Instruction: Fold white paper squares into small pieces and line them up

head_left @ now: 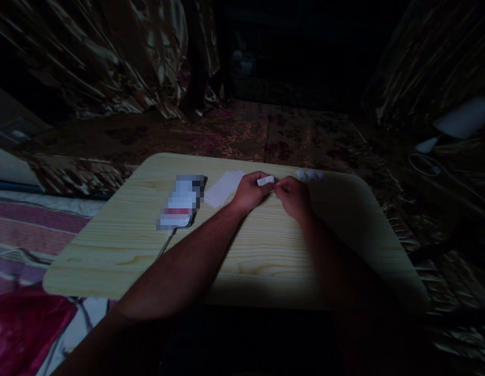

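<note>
Both my hands meet over the far middle of a small light wooden table [242, 250]. My left hand [250, 192] is closed, pinching a small white paper strip [265, 180] between thumb and fingers. My right hand [292, 197] is closed too, its fingertips on the strip's right end. Just left of my left hand lies a stack of white paper sheets [223, 189]. A small crumpled white scrap pile [310, 175] lies right of my right hand at the table's far edge.
A blurred-out phone-like object [181, 203] with a cable lies on the table's left part. Dark patterned fabric [109, 57] surrounds the table. A striped mat [26, 224] and a red bag [23, 324] are at left. White items [461, 120] rest at right.
</note>
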